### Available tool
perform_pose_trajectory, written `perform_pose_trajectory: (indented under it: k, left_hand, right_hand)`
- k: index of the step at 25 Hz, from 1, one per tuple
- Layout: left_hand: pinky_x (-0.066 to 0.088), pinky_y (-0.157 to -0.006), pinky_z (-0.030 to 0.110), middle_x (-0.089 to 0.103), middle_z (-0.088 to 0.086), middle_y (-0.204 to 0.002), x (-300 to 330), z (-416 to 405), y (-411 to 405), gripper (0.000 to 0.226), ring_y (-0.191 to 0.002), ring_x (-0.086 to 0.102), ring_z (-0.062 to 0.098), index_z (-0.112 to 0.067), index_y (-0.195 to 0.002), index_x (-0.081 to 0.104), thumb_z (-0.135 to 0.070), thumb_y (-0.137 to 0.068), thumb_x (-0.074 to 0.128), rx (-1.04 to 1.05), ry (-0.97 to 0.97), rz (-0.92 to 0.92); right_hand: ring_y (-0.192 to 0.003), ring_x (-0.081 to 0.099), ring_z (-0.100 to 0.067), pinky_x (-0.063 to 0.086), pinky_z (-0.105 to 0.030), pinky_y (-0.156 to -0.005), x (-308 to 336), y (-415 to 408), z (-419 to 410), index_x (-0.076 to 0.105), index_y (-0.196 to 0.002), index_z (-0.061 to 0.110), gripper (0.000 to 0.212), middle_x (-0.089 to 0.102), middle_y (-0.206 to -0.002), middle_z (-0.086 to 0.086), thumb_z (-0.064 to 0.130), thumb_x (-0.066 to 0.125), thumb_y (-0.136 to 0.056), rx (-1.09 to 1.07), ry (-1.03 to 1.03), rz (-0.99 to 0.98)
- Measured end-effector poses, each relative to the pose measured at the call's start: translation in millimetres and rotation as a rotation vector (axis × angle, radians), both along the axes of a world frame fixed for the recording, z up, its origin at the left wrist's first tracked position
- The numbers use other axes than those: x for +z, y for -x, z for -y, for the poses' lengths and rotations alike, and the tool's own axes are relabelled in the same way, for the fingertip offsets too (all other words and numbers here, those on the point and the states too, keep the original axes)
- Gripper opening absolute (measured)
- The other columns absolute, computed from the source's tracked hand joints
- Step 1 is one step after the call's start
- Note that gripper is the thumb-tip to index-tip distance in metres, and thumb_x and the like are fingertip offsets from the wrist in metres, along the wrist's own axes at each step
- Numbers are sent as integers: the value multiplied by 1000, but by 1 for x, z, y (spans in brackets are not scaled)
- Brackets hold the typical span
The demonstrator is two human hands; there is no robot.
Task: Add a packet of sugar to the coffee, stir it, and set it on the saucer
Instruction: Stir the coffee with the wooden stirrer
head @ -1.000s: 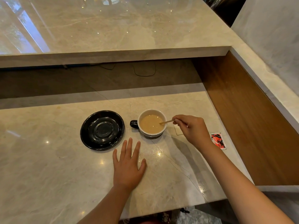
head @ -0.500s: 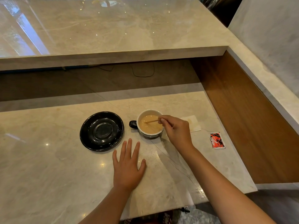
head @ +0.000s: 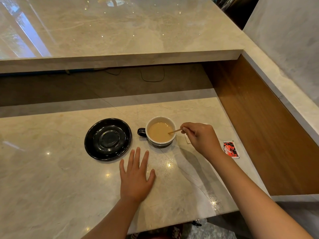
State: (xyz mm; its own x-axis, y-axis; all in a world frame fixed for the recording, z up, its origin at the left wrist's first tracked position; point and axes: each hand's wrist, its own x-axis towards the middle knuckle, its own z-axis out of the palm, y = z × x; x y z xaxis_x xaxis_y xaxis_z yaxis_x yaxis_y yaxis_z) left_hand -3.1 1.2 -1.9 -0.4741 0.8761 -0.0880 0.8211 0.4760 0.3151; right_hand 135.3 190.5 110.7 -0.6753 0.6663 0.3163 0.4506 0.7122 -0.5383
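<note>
Head view. Polished beige marble forms the tabletop (head: 51,187), with a higher marble counter (head: 120,31) behind it and a wood panel (head: 259,135) along its right side. Near the middle of the tabletop stands the cup (head: 160,131), white inside, dark outside, handle to its left, filled with light brown coffee (head: 159,131). Just left of the cup, apart from it, lies the black saucer (head: 108,139). Right hand (head: 201,138), just right of the cup: fingers (head: 185,129) pinched on a wooden stirrer (head: 174,131), whose far end dips into the coffee. Left hand (head: 136,178), in front of the cup: flat on the tabletop, fingers spread and released. A red sugar packet (head: 231,149) lies right of the cup, beyond the right hand.
</note>
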Motion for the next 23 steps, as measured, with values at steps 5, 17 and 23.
perform_pose_trajectory:
  k: [5, 17, 23]
  left_hand:
    - [-15, -111, 46, -10, -3, -156, -1, -1, 0, 67, -140, -19, 13, -35, -147, 3, -58, -85, 15, -3, 5, -8]
    - [-8, -113, 49, -9, -4, -155, -4, -1, -1, 66, -142, -15, 13, -34, -147, 4, -55, -87, 22, -1, -2, -7]
    - [-9, -113, 48, -4, -1, -158, -2, 0, -1, 66, -142, -14, 14, -34, -147, 6, -54, -86, 21, -6, -8, -12]
  right_hand:
    - [-72, 68, -16, 45, -13, -64, -3, -2, 17, 70, -90, 8, 12, 75, -79, -7, 5, 59, -86, 14, 174, -61]
    - [-79, 70, -25, 49, -21, -74, -20, 29, 23, 68, -96, 4, 16, 75, -88, -14, 5, 58, -84, -62, -3, -198]
    - [-66, 69, -27, 51, -27, -61, -11, 6, 3, 67, -92, 3, 11, 74, -77, -13, 0, 63, -82, 14, -124, -51]
